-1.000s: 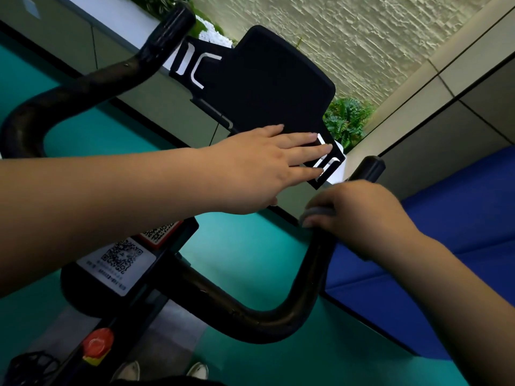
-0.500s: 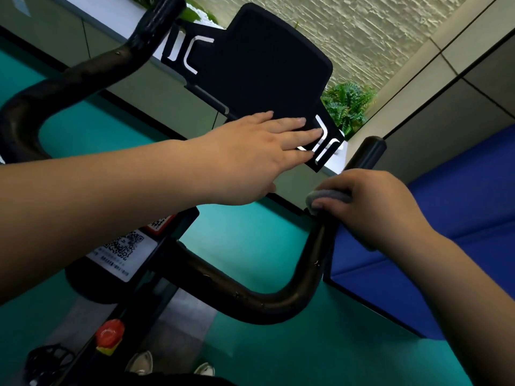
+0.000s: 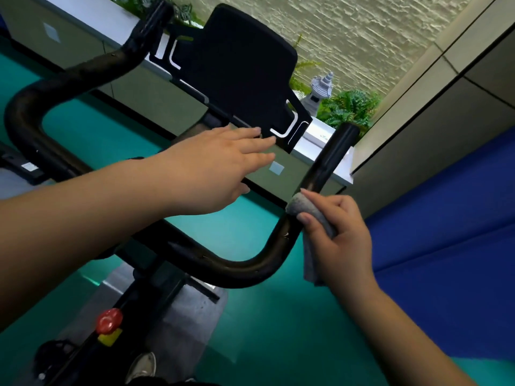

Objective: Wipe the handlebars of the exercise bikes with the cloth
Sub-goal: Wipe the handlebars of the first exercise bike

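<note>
Cloth [image 3: 312, 215] (grey, crumpled) wraps handlebar [image 3: 320, 174].

place: gym | cues: exercise bike handlebar [image 3: 250, 267], teal floor [image 3: 278, 330], blue mat [image 3: 446, 232]

The console panel [image 3: 239, 68] sits behind the handlebar [image 3: 237, 266]; a knob [image 3: 109, 320] lies below, a shoe [image 3: 143, 366] seemingly beneath that.
</note>
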A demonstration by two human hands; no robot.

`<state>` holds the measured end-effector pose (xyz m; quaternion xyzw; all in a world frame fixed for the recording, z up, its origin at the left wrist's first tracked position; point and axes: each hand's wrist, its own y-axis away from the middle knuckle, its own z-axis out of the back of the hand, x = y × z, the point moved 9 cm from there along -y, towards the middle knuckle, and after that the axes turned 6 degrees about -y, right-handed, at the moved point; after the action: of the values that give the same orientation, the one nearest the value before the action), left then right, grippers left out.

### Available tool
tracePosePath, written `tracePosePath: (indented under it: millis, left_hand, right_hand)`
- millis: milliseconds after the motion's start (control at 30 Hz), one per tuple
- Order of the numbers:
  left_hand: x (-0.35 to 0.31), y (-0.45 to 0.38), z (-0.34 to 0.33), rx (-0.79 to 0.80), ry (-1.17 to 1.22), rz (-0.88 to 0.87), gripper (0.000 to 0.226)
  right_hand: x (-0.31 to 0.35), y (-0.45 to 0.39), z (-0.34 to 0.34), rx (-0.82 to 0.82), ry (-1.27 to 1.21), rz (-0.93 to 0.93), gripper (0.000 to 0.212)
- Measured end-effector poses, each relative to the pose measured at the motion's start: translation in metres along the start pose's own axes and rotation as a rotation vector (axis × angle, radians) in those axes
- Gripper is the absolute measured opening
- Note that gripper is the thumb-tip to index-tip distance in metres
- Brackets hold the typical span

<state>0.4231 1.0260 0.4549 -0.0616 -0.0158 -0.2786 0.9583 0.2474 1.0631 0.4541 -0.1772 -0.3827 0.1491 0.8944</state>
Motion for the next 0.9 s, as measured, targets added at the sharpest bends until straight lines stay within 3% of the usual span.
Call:
tracePosePath:
  millis: [167,300,467,667,900]
  left_hand:
    - [0.005,0.014,0.000,-0.010,0.030,0.068,0.061]
    - [-0.001,0.023,0.007,-0.047,0.058,0.030,0.056]
    - [-0.006,0.027,0.014,-0.130,0.061,-0.041,0.049]
    - [0.018,0.023,0.014,-0.069,0.013,0.027,0.050]
    - [0.050,0.029,0.013,-0.006,-0.076,0.067,0.054]
  right_hand:
    - [-0.010,-0.016,0.001,-0.029,-0.061,-0.064,0.036]
    - [-0.005,-0.001,-0.006,-0.094,-0.166,-0.147,0.034]
    - [0.007,0.028,-0.010,-0.100,-0.169,-0.096,0.036]
    - [-0.004,0.011,-0.006,-0.165,-0.183,-0.252,0.031]
    - [0.008,0.033,-0.009,-0.139,-0.201,-0.244,0.033]
